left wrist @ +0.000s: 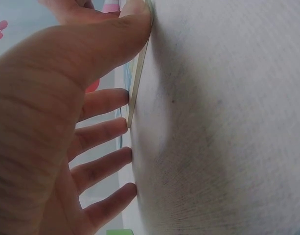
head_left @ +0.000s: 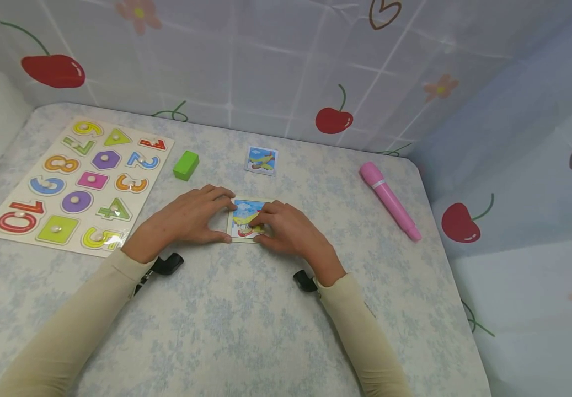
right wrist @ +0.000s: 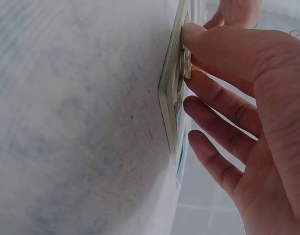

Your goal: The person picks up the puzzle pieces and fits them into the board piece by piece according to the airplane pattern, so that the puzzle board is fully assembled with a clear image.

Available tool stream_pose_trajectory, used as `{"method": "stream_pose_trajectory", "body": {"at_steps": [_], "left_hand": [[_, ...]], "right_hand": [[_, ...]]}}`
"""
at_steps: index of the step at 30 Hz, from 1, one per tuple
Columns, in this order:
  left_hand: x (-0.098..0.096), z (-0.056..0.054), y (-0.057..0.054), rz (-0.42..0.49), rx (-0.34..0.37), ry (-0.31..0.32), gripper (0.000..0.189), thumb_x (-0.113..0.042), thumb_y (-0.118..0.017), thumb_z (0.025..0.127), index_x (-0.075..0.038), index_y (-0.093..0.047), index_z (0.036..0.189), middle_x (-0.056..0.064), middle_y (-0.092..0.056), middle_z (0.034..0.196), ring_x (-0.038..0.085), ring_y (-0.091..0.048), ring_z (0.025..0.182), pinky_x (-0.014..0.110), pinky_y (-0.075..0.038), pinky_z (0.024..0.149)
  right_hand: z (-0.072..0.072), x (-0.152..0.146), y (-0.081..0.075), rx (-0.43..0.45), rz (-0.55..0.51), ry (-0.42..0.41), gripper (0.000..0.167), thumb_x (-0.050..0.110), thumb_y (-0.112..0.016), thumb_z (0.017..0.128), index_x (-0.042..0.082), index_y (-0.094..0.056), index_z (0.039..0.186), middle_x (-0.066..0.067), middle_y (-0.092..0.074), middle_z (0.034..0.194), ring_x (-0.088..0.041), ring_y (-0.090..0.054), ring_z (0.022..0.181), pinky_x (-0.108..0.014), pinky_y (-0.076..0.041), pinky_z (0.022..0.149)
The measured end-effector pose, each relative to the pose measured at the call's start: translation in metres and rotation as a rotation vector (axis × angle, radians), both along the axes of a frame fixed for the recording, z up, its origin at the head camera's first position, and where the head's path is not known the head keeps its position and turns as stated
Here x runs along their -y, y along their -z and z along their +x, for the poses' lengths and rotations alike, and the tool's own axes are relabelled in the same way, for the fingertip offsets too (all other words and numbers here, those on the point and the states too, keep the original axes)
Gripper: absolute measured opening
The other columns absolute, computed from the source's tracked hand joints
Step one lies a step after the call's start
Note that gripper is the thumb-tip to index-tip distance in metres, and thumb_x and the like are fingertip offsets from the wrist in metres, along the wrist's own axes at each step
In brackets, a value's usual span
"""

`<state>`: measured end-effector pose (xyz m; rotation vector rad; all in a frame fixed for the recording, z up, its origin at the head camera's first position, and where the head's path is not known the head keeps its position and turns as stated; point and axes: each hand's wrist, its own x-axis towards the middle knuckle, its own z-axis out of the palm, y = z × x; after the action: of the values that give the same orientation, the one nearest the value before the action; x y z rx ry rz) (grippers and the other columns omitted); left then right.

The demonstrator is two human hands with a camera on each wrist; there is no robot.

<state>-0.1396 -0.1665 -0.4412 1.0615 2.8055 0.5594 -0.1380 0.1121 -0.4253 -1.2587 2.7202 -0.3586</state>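
A small jigsaw puzzle board (head_left: pixel 247 206) with an airplane picture lies flat on the table. My left hand (head_left: pixel 193 216) holds its left side, thumb at the near corner and index finger at the far one; the other fingers spread along the table in the left wrist view. Over the board's right side, my right hand (head_left: pixel 288 227) pinches a puzzle piece (right wrist: pixel 188 67) between thumb and fingers. That piece sits slightly raised above the board in the right wrist view; my fingers cover much of it. Beyond the board lies a picture card (head_left: pixel 262 160) with a similar yellow airplane.
A green block (head_left: pixel 186 165) lies beyond my left hand. To the left is a number and shape peg board (head_left: pixel 134 218). A pink pen-like stick (head_left: pixel 390 202) lies on the right. A patterned cloth covers the table (head_left: pixel 246 320); printed curtains (head_left: pixel 276 66) hang behind it.
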Motion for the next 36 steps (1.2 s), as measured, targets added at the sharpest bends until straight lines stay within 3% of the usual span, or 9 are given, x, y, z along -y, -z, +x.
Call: {"method": "stream_pose_trajectory", "body": {"at_steps": [10, 25, 36], "left_hand": [[-0.001, 0.000, 0.000, -0.004, 0.001, -0.002, 0.074, -0.057, -0.087, 0.086, -0.011, -0.068, 0.140, 0.010, -0.054, 0.155, 0.033, -0.052, 0.140, 0.056, -0.048, 0.109], [-0.001, -0.001, 0.000, -0.003, 0.001, 0.002, 0.073, -0.056, -0.088, 0.086, -0.010, -0.068, 0.140, 0.011, -0.054, 0.155, 0.035, -0.052, 0.139, 0.056, -0.048, 0.108], [-0.001, 0.000, 0.000, -0.027, 0.017, -0.011, 0.075, -0.056, -0.088, 0.087, -0.011, -0.068, 0.142, 0.012, -0.052, 0.158, 0.036, -0.049, 0.143, 0.057, -0.046, 0.111]], "right_hand": [[0.000, 0.000, 0.003, -0.016, -0.032, -0.017, 0.021, 0.023, -0.085, 0.095, 0.020, -0.083, 0.116, 0.000, -0.071, 0.117, -0.018, -0.067, 0.108, -0.033, -0.056, 0.091], [0.001, -0.001, 0.002, -0.013, -0.011, -0.030, 0.023, 0.022, -0.084, 0.097, 0.017, -0.083, 0.119, 0.001, -0.073, 0.116, -0.019, -0.067, 0.110, -0.034, -0.056, 0.094], [0.003, -0.026, -0.007, 0.018, -0.017, 0.074, 0.025, 0.021, -0.080, 0.100, 0.014, -0.079, 0.124, 0.000, -0.073, 0.116, -0.019, -0.066, 0.107, -0.037, -0.056, 0.092]]}}
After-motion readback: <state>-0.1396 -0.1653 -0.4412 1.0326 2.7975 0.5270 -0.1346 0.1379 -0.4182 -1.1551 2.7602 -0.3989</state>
